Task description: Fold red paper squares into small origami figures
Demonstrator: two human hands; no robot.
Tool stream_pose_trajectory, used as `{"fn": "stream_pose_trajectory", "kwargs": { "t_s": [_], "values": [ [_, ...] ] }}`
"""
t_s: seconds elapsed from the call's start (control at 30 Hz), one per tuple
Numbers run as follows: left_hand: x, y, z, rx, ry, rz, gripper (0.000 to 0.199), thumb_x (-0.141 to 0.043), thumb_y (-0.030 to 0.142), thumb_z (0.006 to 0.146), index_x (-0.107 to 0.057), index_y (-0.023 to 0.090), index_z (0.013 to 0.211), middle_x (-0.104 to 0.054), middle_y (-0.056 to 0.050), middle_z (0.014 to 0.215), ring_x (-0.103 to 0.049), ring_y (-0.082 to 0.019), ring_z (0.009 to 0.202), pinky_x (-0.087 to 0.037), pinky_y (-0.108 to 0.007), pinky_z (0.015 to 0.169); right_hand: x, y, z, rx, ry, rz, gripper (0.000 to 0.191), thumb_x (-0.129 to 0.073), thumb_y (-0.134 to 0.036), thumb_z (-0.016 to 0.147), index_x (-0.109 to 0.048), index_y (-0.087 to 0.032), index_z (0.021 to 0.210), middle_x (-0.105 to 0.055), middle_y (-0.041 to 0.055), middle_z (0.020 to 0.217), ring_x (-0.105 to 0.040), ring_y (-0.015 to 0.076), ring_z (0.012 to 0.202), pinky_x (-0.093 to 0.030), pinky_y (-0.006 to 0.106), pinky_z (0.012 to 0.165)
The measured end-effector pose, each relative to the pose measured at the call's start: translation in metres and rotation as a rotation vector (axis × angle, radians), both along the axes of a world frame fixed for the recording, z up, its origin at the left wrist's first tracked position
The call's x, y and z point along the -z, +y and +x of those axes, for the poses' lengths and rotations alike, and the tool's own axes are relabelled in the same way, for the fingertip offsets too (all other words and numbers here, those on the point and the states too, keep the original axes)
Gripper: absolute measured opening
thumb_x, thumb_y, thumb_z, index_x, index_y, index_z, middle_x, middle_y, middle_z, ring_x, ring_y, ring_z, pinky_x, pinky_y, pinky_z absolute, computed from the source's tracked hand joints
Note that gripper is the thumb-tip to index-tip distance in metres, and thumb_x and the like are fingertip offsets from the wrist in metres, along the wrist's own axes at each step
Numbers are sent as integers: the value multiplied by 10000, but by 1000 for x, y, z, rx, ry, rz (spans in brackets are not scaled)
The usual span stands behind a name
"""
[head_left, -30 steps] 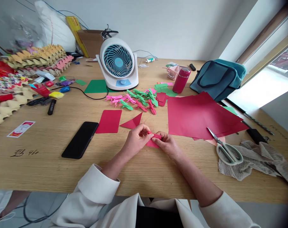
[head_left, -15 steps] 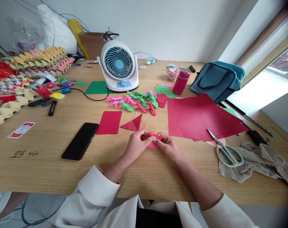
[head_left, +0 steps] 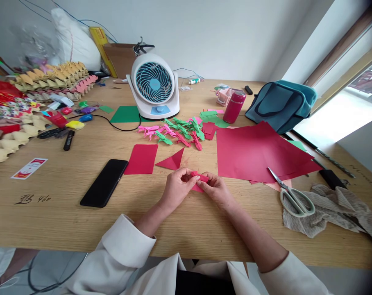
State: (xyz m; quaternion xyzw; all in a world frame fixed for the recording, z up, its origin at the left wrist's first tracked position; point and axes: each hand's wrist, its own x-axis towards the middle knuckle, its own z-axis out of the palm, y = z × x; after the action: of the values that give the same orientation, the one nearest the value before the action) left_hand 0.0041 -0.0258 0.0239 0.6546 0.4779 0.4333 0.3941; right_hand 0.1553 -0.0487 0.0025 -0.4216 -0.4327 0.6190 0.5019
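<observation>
Between my hands is a small piece of folded red paper (head_left: 198, 187), its lower part hanging below my thumbs. My left hand (head_left: 179, 185) pinches its left side, and my right hand (head_left: 216, 187) pinches its right side, with the thumbs almost meeting. Just beyond, a creased red paper triangle (head_left: 171, 159) lies on the table. Left of it is a stack of red paper rectangles (head_left: 141, 159). Several folded paper figures (head_left: 176, 132) in pink, green and red are heaped farther back. My fingers partly hide the folds of the held paper.
A black phone (head_left: 104, 183) lies to the left. Large red sheets (head_left: 250, 149) spread on the right, with scissors (head_left: 292, 196) and a crumpled cloth (head_left: 324, 209) nearby. A white fan (head_left: 155, 86), a red flask (head_left: 234, 107) and a teal bag (head_left: 281, 104) stand behind.
Both hands stay nearly in place, still pinching the red paper. The upper fold looks slightly flatter between the fingers. The whole view has shifted very slightly.
</observation>
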Motion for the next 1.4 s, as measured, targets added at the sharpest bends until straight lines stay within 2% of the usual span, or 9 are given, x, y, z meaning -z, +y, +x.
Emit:
{"fn": "stream_pose_trajectory", "kwargs": {
  "t_s": [0.17,0.37,0.5,0.67,0.93,1.2,1.4],
  "values": [
    [2,1,-1,-9,51,69,111,-660,257,806,-628,163,755,-638,0,713,-548,-115,641,-441,-236,638,0,1,0,-12,-4,8,334,-801,-467,691,-620,-191,744,-586,-22,696,-470,110,638,-385,249,625],
    [10,8,-5,76,-55,-88,209,-670,342,797,-603,154,736,-580,14,657,-518,-116,632,-414,-234,608,-2,2,0,-21,-52,-21,386,-804,-494,669,-564,-194,711,-491,-51,613,-372,93,560,-293,243,536],
    [10,12,-7,131,-128,-149,282,-617,388,835,-558,156,688,-497,37,631,-446,-96,605,-368,-225,587,-3,0,1,-46,-41,-48,396,-809,-487,668,-552,-191,720,-471,-62,591,-341,80,532,-264,236,519],
    [4,11,-8,122,-81,-90,359,-566,383,868,-451,171,602,-367,59,571,-349,-83,558,-302,-224,544,-3,0,0,-53,-14,-74,392,-816,-476,658,-558,-189,729,-504,-56,612,-374,79,536,-289,230,522],
    [0,8,-6,121,18,65,313,-575,311,882,-494,164,617,-468,48,600,-432,-84,589,-360,-217,596,-2,1,2,-45,-90,-4,375,-782,-492,704,-573,-180,710,-485,-50,603,-361,83,556,-270,234,526],
    [4,5,-4,106,-2,73,164,-670,248,815,-571,167,713,-568,24,714,-525,-101,654,-417,-217,615,3,1,3,-22,-108,71,333,-753,-478,750,-590,-188,729,-497,-37,645,-396,106,601,-313,252,579],
    [1,4,-4,110,-27,118,177,-655,225,824,-565,165,683,-558,16,715,-529,-103,664,-423,-221,629,4,0,2,-24,-86,109,304,-752,-448,767,-596,-189,740,-515,-33,659,-419,109,617,-336,254,600]
  ]
}}
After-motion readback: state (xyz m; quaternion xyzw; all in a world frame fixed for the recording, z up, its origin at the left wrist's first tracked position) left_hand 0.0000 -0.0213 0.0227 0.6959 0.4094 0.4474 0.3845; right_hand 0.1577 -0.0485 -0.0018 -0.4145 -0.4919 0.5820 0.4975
